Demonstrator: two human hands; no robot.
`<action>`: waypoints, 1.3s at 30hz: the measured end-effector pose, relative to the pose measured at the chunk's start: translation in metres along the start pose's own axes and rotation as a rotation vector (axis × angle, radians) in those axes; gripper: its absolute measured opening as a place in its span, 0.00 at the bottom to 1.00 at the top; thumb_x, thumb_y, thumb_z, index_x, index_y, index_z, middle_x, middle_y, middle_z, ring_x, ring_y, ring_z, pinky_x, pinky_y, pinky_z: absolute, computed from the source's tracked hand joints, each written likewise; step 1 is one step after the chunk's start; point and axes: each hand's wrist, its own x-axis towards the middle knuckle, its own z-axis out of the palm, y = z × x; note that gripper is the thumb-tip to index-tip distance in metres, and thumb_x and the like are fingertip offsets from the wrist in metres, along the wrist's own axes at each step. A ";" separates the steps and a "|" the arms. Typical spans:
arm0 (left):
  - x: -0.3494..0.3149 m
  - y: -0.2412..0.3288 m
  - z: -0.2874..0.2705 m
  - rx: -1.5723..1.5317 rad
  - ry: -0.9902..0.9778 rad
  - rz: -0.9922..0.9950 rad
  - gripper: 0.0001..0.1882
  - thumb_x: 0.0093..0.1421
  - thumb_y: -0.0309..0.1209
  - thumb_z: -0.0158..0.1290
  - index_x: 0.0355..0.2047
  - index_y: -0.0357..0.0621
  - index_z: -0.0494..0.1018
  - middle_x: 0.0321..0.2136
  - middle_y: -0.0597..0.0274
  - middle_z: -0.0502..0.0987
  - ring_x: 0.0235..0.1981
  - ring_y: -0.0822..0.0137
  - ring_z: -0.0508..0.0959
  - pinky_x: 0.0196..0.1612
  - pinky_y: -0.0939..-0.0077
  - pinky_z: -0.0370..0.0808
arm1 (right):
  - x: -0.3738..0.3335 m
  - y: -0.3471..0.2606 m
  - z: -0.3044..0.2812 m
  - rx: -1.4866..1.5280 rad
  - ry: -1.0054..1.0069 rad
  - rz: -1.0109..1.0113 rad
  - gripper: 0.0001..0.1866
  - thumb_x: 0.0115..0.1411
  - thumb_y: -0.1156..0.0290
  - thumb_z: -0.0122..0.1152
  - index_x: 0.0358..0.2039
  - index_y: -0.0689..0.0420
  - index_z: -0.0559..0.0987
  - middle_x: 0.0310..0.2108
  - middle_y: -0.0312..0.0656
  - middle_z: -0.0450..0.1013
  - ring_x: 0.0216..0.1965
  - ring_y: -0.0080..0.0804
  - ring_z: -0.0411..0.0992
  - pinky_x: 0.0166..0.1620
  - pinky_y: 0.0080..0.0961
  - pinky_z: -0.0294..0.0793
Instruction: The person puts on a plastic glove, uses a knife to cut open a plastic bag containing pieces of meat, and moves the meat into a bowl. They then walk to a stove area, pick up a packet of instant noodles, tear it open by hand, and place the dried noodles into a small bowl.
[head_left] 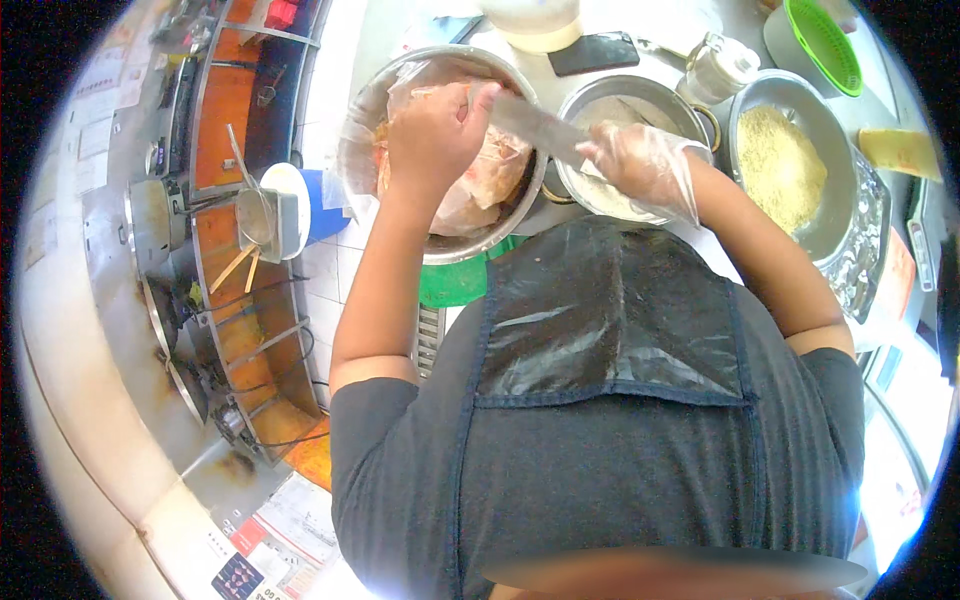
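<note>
My left hand (440,130), closed, is above a large metal bowl (440,256) at the upper middle. Inside the bowl, a clear plastic bag holds pale, orange-tinged raw meat (490,180). My right hand (640,160) wears a clear, loose plastic glove (678,178) and is over a metal pot of white powder (655,108). Between the hands stretches a flat, greyish strip (540,128), blurred, its kind unclear. One end meets my left thumb and the other is at my right fingertips, which are pinched together.
Right of the pot stands a metal basin of yellowish crumbs (775,165), with a green basket (825,45) behind it. A phone (593,54) and a white lidded jar (720,65) lie beyond the pot. At left are a blue bucket (325,205) and a strainer (258,215).
</note>
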 end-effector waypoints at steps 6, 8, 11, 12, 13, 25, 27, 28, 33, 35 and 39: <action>-0.031 -0.009 -0.001 0.166 -0.445 -0.333 0.23 0.62 0.50 0.52 0.39 0.39 0.79 0.33 0.39 0.81 0.36 0.42 0.81 0.41 0.50 0.77 | -0.005 0.006 -0.007 -0.032 0.235 -0.028 0.20 0.72 0.55 0.44 0.42 0.61 0.71 0.26 0.61 0.74 0.31 0.63 0.74 0.34 0.54 0.71; -0.038 -0.014 0.002 0.107 -0.460 -0.213 0.18 0.64 0.44 0.49 0.36 0.41 0.79 0.32 0.43 0.81 0.36 0.44 0.81 0.40 0.50 0.76 | -0.003 0.009 0.007 0.038 0.252 -0.005 0.19 0.72 0.55 0.44 0.42 0.61 0.71 0.25 0.61 0.74 0.30 0.63 0.74 0.34 0.53 0.71; -0.042 -0.007 0.000 0.111 -0.433 -0.156 0.13 0.64 0.37 0.48 0.34 0.43 0.78 0.29 0.47 0.80 0.34 0.45 0.80 0.38 0.51 0.75 | 0.004 0.003 0.019 0.105 0.206 0.025 0.18 0.71 0.56 0.46 0.41 0.61 0.72 0.24 0.60 0.73 0.29 0.61 0.75 0.32 0.52 0.71; -0.046 -0.009 0.002 0.108 -0.430 -0.161 0.13 0.64 0.37 0.48 0.34 0.43 0.78 0.29 0.47 0.80 0.34 0.45 0.80 0.38 0.51 0.75 | 0.007 -0.001 0.023 0.108 0.143 0.022 0.18 0.71 0.57 0.47 0.40 0.61 0.72 0.24 0.59 0.73 0.29 0.61 0.75 0.31 0.51 0.72; -0.052 -0.011 0.008 0.056 -0.334 -0.082 0.12 0.64 0.36 0.48 0.32 0.43 0.78 0.28 0.48 0.80 0.33 0.46 0.80 0.36 0.51 0.75 | 0.009 -0.003 0.035 0.024 0.218 -0.019 0.17 0.70 0.59 0.48 0.39 0.62 0.71 0.22 0.58 0.73 0.26 0.59 0.75 0.28 0.48 0.72; -0.079 -0.042 0.051 -0.728 -0.121 -0.472 0.16 0.66 0.38 0.52 0.29 0.38 0.76 0.21 0.56 0.73 0.25 0.69 0.73 0.32 0.68 0.70 | 0.007 -0.018 0.022 -0.085 -0.216 -0.031 0.19 0.70 0.56 0.47 0.44 0.62 0.72 0.29 0.60 0.76 0.35 0.61 0.77 0.40 0.53 0.74; -0.067 -0.029 0.051 -0.820 -0.232 -0.507 0.17 0.66 0.41 0.52 0.29 0.39 0.76 0.20 0.57 0.72 0.24 0.72 0.72 0.32 0.69 0.70 | 0.010 -0.021 0.021 -0.092 -0.265 0.009 0.21 0.70 0.56 0.45 0.46 0.62 0.74 0.32 0.59 0.78 0.38 0.59 0.77 0.44 0.53 0.74; -0.054 -0.014 0.048 -0.736 -0.270 -0.425 0.19 0.66 0.43 0.52 0.28 0.40 0.77 0.19 0.57 0.73 0.23 0.70 0.73 0.31 0.68 0.70 | 0.015 -0.024 0.024 -0.085 -0.262 0.013 0.21 0.70 0.56 0.45 0.46 0.62 0.74 0.33 0.60 0.78 0.39 0.59 0.77 0.45 0.53 0.74; -0.026 0.019 0.028 -0.274 -0.322 -0.153 0.23 0.61 0.52 0.54 0.30 0.43 0.80 0.24 0.48 0.79 0.29 0.52 0.81 0.32 0.56 0.75 | 0.025 -0.029 0.028 -0.079 -0.242 -0.011 0.20 0.70 0.56 0.46 0.47 0.61 0.74 0.36 0.61 0.78 0.41 0.59 0.77 0.46 0.52 0.74; -0.026 0.003 0.022 -0.131 -0.375 -0.120 0.24 0.59 0.52 0.56 0.30 0.40 0.80 0.27 0.48 0.80 0.33 0.51 0.82 0.36 0.56 0.77 | 0.025 -0.032 0.026 -0.123 -0.277 0.021 0.20 0.70 0.56 0.47 0.47 0.61 0.74 0.36 0.60 0.78 0.41 0.59 0.77 0.46 0.52 0.74; -0.028 -0.005 -0.011 0.171 -0.745 -0.156 0.29 0.54 0.54 0.59 0.32 0.34 0.80 0.34 0.47 0.82 0.39 0.49 0.82 0.43 0.58 0.79 | 0.023 -0.026 0.029 -0.115 -0.255 0.023 0.20 0.70 0.56 0.46 0.46 0.61 0.74 0.36 0.60 0.78 0.41 0.59 0.77 0.45 0.51 0.75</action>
